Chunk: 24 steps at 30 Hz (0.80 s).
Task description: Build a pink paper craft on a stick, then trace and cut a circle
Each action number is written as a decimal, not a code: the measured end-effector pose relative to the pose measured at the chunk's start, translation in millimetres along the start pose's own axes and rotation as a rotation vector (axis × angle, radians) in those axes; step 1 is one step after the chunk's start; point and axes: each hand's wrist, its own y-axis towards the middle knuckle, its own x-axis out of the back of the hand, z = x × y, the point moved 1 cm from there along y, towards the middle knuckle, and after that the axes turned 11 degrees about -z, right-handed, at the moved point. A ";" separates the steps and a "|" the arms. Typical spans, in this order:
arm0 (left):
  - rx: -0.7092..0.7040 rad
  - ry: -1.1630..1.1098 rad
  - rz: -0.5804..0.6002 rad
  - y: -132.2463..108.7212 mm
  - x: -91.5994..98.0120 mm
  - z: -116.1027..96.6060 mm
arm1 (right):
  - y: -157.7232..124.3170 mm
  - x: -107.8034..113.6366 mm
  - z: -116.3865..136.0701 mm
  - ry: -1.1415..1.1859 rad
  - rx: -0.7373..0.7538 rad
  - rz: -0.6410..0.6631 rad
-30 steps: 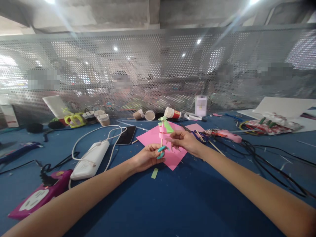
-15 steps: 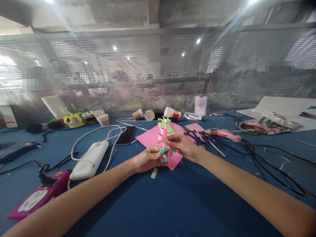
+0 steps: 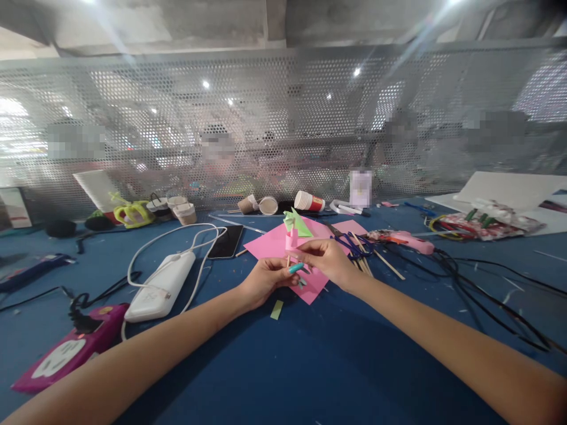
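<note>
While the left hand [image 3: 266, 278] pinches the thin wooden stick [image 3: 288, 260] low, the right hand [image 3: 326, 260] grips it higher. Pink and green folded paper [image 3: 294, 227] tops the stick.

- a single head-worn view, looking forward and slightly down over the blue table [image 3: 336, 366].
- both forearms stretch away from it; the hands sit mid-frame.
- the perforated screen [image 3: 283, 130] beyond looks hazy, probably from glare.

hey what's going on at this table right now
A person is holding a small paper craft, pink paper with green folded pieces atop a thin stick, above a pink paper sheet on the blue table. The left hand grips the stick low; the right hand pinches the pink part. A glue gun lies to the right.
</note>
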 end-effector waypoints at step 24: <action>-0.006 -0.134 0.091 3.7 4.5 -4.5 | 3.8 7.8 -4.6 0.064 -0.166 0.012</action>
